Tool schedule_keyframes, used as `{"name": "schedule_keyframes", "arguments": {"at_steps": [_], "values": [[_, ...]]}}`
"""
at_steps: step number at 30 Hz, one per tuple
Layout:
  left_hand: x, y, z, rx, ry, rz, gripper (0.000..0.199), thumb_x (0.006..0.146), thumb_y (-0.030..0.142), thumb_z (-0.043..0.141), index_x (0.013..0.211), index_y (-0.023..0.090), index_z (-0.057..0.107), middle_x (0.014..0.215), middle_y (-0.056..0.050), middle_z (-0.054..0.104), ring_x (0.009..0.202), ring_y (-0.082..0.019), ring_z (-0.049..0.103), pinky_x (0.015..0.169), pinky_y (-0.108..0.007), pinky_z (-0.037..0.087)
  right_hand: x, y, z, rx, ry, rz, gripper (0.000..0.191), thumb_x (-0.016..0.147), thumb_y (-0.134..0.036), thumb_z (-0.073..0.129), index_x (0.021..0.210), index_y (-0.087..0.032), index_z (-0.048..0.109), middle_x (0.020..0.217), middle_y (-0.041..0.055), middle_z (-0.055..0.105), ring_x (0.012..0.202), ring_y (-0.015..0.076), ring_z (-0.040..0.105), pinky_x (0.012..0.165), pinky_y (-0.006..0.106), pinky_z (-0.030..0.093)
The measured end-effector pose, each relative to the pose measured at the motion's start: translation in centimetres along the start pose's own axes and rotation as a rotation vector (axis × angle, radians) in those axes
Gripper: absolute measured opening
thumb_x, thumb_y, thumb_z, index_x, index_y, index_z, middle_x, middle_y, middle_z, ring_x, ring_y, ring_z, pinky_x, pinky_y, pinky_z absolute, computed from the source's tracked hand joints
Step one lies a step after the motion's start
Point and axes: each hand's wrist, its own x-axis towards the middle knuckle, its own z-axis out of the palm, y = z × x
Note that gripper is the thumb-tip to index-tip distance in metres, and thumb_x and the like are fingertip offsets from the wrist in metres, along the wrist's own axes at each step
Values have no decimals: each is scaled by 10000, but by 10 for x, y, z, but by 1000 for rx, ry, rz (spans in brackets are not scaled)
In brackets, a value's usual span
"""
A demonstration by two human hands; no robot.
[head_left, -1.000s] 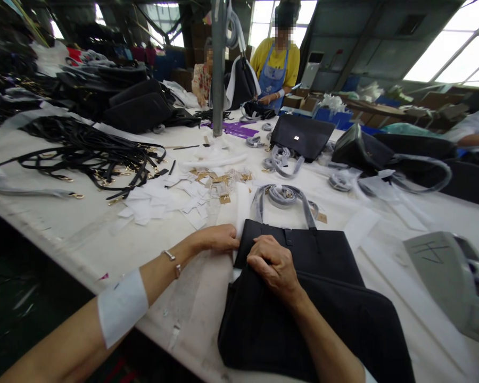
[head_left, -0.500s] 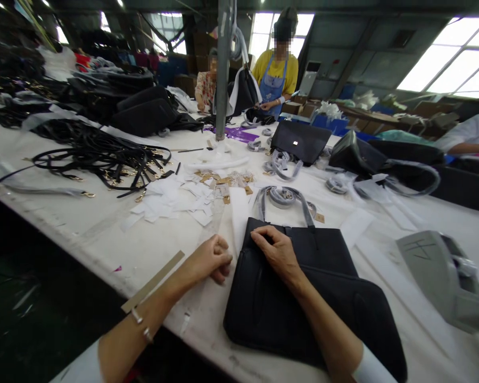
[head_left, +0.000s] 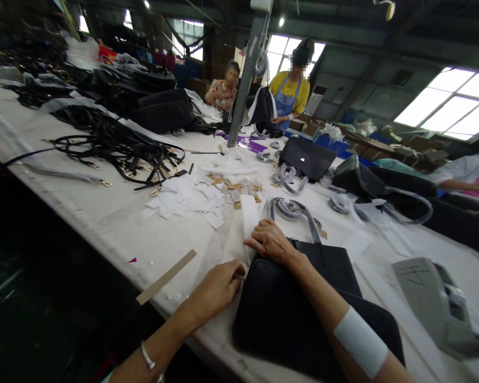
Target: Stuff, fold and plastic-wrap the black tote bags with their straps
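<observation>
A black handbag (head_left: 287, 314) lies flat on the white table, its wrapped handle (head_left: 312, 221) pointing away from me. My right hand (head_left: 269, 242) bends over the bag's upper left corner, fingers close together and thumb low, beside a white foam strip (head_left: 249, 215). What lies under those fingertips is hidden. Along the bag's left edge, my left hand (head_left: 225, 282) is closed with curled fingers; whatever it pinches is too small or covered to make out. Just beyond the bag rests a coiled, wrapped strap (head_left: 286, 209).
Left are a tan strip (head_left: 166, 276), white paper slips (head_left: 183, 197) and black straps with gold clasps (head_left: 115, 149). A grey tape dispenser (head_left: 427, 298) stands right. Farther back are more black bags (head_left: 308, 158), a metal post (head_left: 245, 80) and co-workers (head_left: 289, 96).
My view has shifted and tilted. My left hand has come closer to the bag's left edge. My right hand has moved to the bag's upper left corner, beside the foam strip.
</observation>
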Motion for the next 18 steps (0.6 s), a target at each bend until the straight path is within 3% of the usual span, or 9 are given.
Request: {"name": "schedule_keyframes", "arguments": {"at_steps": [3, 8, 11, 14, 16, 18], "values": [[0, -2, 3, -16, -38, 43, 474, 749, 132, 496, 1212, 223, 540, 1102, -47, 636, 831, -173, 615, 793, -280, 466, 0, -1, 4, -6, 56, -3, 556, 998, -433, 362, 534, -177, 529, 535, 14, 540, 576, 132, 461, 644, 292, 301], [2, 0, 9, -41, -42, 137, 718, 745, 145, 560, 1418, 255, 334, 1330, -84, 520, 1096, -241, 569, 970, -361, 445, -5, -7, -15, 5, 211, -19, 531, 995, -366, 376, 501, -185, 451, 490, -1, 465, 511, 117, 382, 587, 289, 258], [5, 0, 21, -125, -1, 244, 847, 775, 172, 572, 1498, 259, 138, 1490, -82, 366, 1307, -257, 425, 1111, -403, 344, -11, -11, -29, 11, 280, -23, 498, 981, -314, 397, 499, -193, 418, 491, -5, 432, 512, 120, 362, 586, 292, 259], [7, -2, 40, -210, 28, 322, 827, 848, 154, 469, 1514, 279, -6, 1584, -49, 177, 1413, -238, 271, 1177, -424, 243, -17, -12, -38, 13, 308, -41, 488, 973, -299, 404, 496, -196, 403, 492, -5, 420, 516, 124, 357, 586, 299, 256], [8, -1, 51, -286, 74, 274, 779, 886, 152, 403, 1510, 293, -41, 1596, -38, 126, 1427, -228, 240, 1180, -441, 231, -19, -12, -43, 5, 300, -48, 491, 974, -304, 406, 496, -195, 408, 493, -3, 427, 520, 125, 363, 587, 301, 254], [9, 2, 57, -355, 115, 165, 779, 900, 187, 422, 1510, 279, -53, 1584, -64, 179, 1417, -231, 269, 1166, -451, 257, -20, -11, -48, 1, 242, -31, 495, 982, -330, 404, 508, -190, 434, 503, -1, 444, 531, 126, 381, 589, 297, 258]]}}
